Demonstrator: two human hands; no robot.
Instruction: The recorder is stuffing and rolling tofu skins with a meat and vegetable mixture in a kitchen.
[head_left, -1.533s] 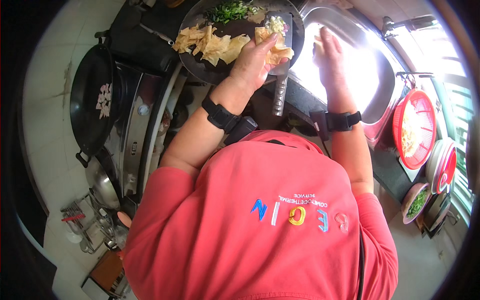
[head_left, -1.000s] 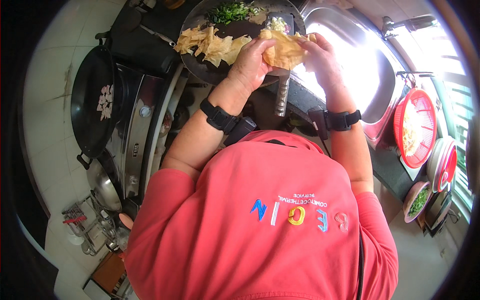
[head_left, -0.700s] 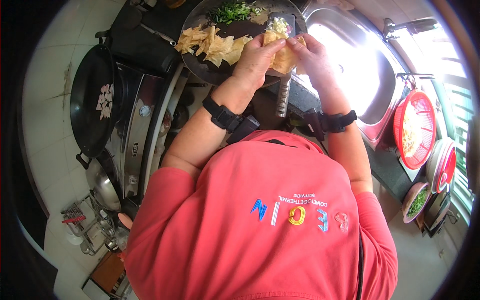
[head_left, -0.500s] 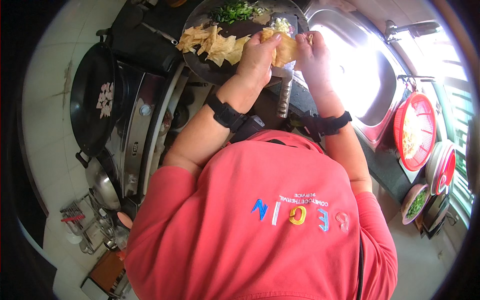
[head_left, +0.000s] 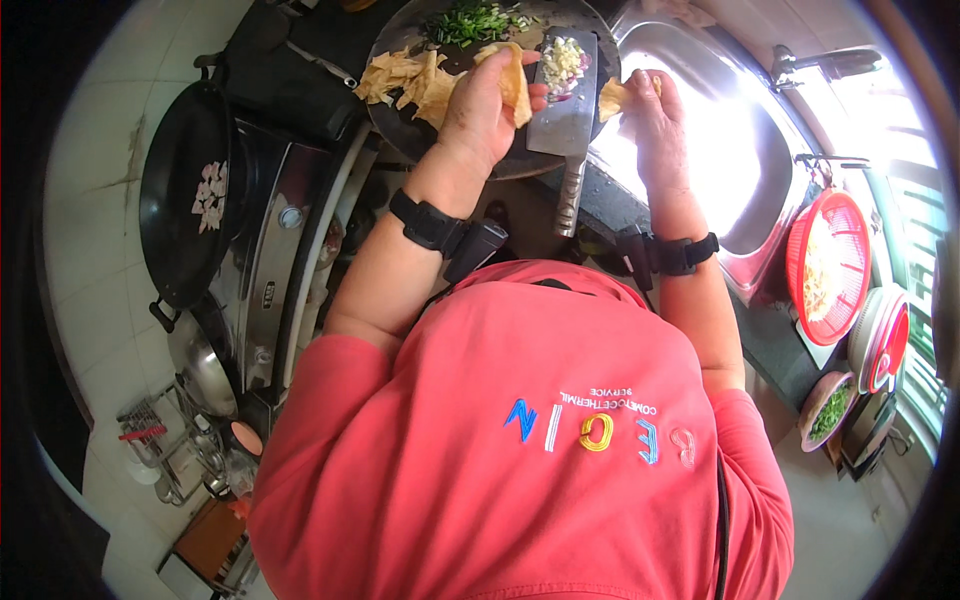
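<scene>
My left hand grips a sheet of yellow dried tofu skin between thumb and fingers, above the round chopping board. Pinched in my right hand is a smaller torn piece of the same skin, over the edge between board and sink. The two pieces are apart. On the board, left of my left hand, lie several crumpled tofu skin pieces. A cleaver rests between my hands, its handle toward me, with chopped garlic on the blade. Chopped green onion sits at the far side.
A black wok with pale meat slices stands on the stove at left. The steel sink is at right. Beyond it are a red basket of pale shreds and a bowl of greens.
My hands have moved apart, right hand rightward with a torn piece, left hand slightly left with the rest. The cleaver blade and garlic between them now show fully.
</scene>
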